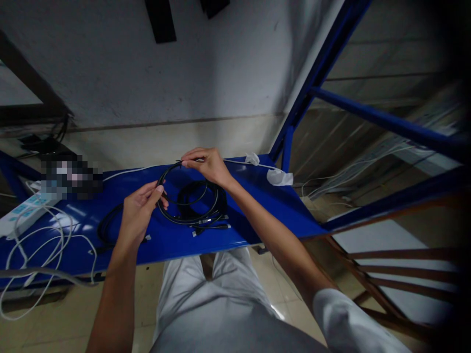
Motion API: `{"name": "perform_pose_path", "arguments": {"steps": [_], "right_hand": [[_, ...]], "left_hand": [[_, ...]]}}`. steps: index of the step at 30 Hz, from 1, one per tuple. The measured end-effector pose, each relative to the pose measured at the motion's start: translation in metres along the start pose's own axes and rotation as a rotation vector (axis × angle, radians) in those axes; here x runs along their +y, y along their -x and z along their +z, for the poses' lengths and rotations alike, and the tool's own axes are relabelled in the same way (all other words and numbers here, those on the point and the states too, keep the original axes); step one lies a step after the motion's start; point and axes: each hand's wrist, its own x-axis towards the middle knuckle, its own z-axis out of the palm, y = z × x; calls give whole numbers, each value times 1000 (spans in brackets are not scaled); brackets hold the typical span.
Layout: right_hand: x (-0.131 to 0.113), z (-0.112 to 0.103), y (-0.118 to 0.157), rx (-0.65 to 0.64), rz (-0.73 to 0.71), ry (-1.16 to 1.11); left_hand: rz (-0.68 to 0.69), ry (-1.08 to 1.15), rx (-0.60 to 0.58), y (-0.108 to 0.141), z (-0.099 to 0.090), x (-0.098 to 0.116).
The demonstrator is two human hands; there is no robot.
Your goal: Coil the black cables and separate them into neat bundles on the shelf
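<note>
A coiled black cable (172,218) hangs in a loop between my two hands, over the blue table (253,206). At the loop's left side my left hand (142,201) pinches it between thumb and fingers. My right hand (206,164) grips the upper part, where a short dark end sticks out past the fingertips. Beneath it on the table lie more coiled black cables (221,201), with several light-tipped connectors (195,234) near the front edge. Another black cable coil (103,228) rests left of my left hand, partly hidden by my forearm.
A white power strip (27,211) and tangled white cables (55,245) occupy the table's left end. Crumpled white scraps (279,177) lie at the back right. A blue metal frame (316,73) rises on the right, and a wall (235,63) stands behind the table.
</note>
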Motion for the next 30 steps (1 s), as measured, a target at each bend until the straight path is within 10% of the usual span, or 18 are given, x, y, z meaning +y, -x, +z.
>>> {"name": "perform_pose_path", "arguments": {"steps": [6,12,24,30], "right_hand": [[-13,53,-47,-90,14,24],[-42,69,-52,-132,-160,185],[-106,17,-19,-38,-496,368],[-129,-11,-18,-11,-661,331]], "left_hand": [[-27,159,143,4,-42,21],[-93,83,108,9,-36,-38],[299,-686,-222,36,-17,-83],[141,-303,-162,37,26,-80]]}}
